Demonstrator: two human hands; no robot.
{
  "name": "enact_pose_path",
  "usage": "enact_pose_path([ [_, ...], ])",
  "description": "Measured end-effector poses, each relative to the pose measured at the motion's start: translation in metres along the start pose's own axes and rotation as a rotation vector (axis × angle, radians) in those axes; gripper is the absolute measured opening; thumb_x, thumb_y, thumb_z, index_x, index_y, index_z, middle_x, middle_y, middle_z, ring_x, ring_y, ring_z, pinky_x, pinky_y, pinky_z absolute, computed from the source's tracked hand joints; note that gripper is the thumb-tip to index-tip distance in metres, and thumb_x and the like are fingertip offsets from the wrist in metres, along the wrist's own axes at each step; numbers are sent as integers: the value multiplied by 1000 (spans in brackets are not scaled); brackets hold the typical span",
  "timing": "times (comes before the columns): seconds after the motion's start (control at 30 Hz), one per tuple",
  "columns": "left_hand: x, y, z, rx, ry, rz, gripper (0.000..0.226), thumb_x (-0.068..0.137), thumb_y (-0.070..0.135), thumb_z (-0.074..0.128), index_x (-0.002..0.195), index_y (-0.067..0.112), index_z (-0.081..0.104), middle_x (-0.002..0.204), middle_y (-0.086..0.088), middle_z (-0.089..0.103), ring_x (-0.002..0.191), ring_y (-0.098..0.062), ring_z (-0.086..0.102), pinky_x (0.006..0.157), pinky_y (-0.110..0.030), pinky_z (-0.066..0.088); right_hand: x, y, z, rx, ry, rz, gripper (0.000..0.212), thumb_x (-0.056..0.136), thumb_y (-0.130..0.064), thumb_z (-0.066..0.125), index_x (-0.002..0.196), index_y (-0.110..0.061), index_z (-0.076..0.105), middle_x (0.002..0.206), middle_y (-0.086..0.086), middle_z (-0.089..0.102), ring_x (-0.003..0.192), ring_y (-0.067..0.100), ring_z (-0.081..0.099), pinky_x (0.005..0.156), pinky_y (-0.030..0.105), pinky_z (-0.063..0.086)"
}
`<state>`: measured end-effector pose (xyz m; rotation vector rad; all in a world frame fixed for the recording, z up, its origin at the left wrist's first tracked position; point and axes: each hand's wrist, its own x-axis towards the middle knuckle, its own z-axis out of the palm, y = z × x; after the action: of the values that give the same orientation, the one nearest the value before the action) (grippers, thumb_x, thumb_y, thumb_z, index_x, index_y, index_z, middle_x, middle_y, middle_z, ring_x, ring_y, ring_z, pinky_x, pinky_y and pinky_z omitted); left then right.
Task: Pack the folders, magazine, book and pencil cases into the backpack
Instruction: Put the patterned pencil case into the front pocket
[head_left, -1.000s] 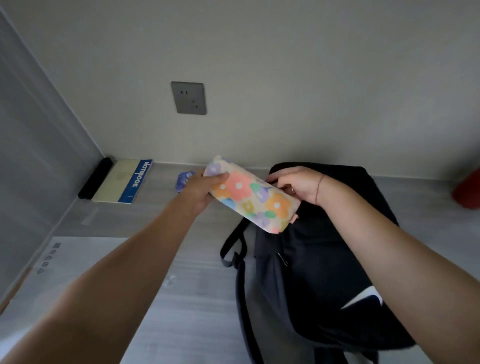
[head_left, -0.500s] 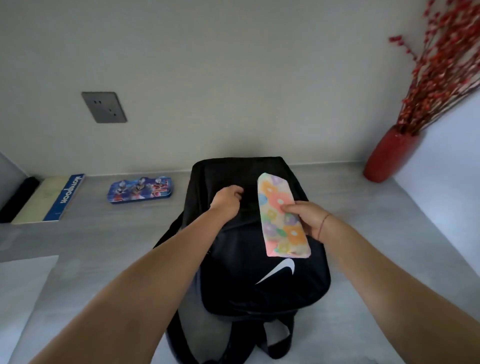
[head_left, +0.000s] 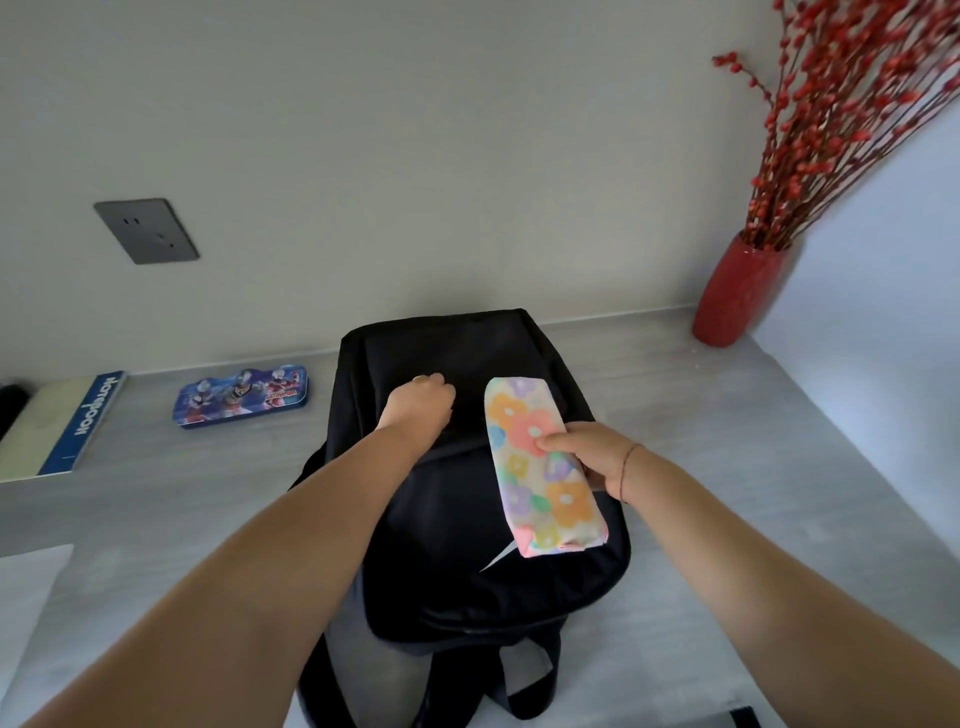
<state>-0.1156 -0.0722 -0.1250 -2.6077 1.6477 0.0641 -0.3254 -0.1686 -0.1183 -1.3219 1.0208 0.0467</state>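
Two grips of ours are at work over the black backpack (head_left: 467, 519), which lies flat on the grey desk (head_left: 727, 467) with its top toward the wall and its straps trailing toward us. Our left grip (head_left: 420, 402) sits on the upper part of the bag, fingers curled down into the dark fabric. Whether they pinch a zipper pull there we cannot tell. Our right grip (head_left: 587, 457) clasps the floral pencil case (head_left: 519, 415) from its right edge, thumb on top, fingers wrapped underneath. A thin red string bracelet (head_left: 626, 470) circles that wrist. We hold the case above the front of the bag, not inside it, with its long side running away from us. Its near end hangs over the white swoosh logo (head_left: 498, 558).

Left of the bag, close to the wall, a blue cartoon-printed pencil case (head_left: 241, 396) lies flat on the desk, well apart from both grips. Further left lies a cream notebook with a blue spine (head_left: 62, 423). A white sheet (head_left: 26, 597) shows at the lower left edge. On the wall above we see a grey socket (head_left: 146, 231). In the far right corner stands a red vase (head_left: 740, 291) holding red berry branches (head_left: 852, 119).
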Motion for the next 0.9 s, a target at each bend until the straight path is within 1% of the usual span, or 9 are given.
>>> enact_pose_path([
  [0.27,6,-16,-29,-547,389,-213,18,91,22,56,98,10,68,97,-8,68,89,-26,63,75,-33,48,-3,4,21,6,-293,47,29,87,-22,64,113,-9,65,109,13,69,97,28,66,93,41,52],
  [0.37,7,-10,-34,-610,386,-166,17,92,23,57,96,11,69,93,-5,69,85,-22,62,72,-28,44,6,-8,34,137,-166,40,35,88,-19,63,120,-4,61,104,13,69,89,25,66,88,39,53],
  [0.5,5,-11,-36,-601,353,-97,17,91,21,59,99,10,69,98,-6,69,90,-22,62,77,-30,47,27,-31,50,444,139,19,32,84,-17,69,111,-1,59,97,17,63,79,27,62,56,33,55],
  [0.6,0,-11,-35,-508,230,-33,19,89,17,59,106,12,67,104,-5,66,95,-21,62,83,-31,48,43,-42,58,433,368,29,33,78,-25,75,94,-2,58,97,17,61,83,32,63,77,42,57],
  [0.63,-2,-11,-34,-448,165,-26,23,88,15,59,109,13,65,108,-5,63,98,-22,60,83,-32,49,46,-43,62,428,412,44,40,76,-28,77,99,-1,58,99,16,61,87,32,64,82,44,56],
  [0.7,-7,-15,-29,-301,58,-37,30,85,9,56,115,14,59,114,-5,56,105,-24,55,83,-36,50,45,-43,72,468,449,73,49,75,-29,77,111,-1,58,103,14,63,92,32,65,76,43,58],
  [0.77,-14,-22,-23,-180,2,-71,32,84,8,56,115,12,56,115,-6,53,109,-26,52,81,-39,50,39,-39,79,561,354,98,48,77,-22,76,116,-1,57,106,15,64,90,32,66,70,41,58],
  [0.83,-18,-30,-17,-152,-33,-128,28,84,11,56,112,11,57,112,-7,56,105,-28,55,77,-38,50,25,-29,84,628,128,136,41,81,-16,73,115,-2,56,99,17,64,82,31,66,61,41,60],
  [0.9,-20,-33,-15,-186,-41,-169,23,85,15,54,107,9,59,106,-9,62,95,-29,59,72,-36,49,9,-19,92,470,-70,170,35,82,-20,72,109,-3,56,95,17,64,74,29,68,53,37,60],
])
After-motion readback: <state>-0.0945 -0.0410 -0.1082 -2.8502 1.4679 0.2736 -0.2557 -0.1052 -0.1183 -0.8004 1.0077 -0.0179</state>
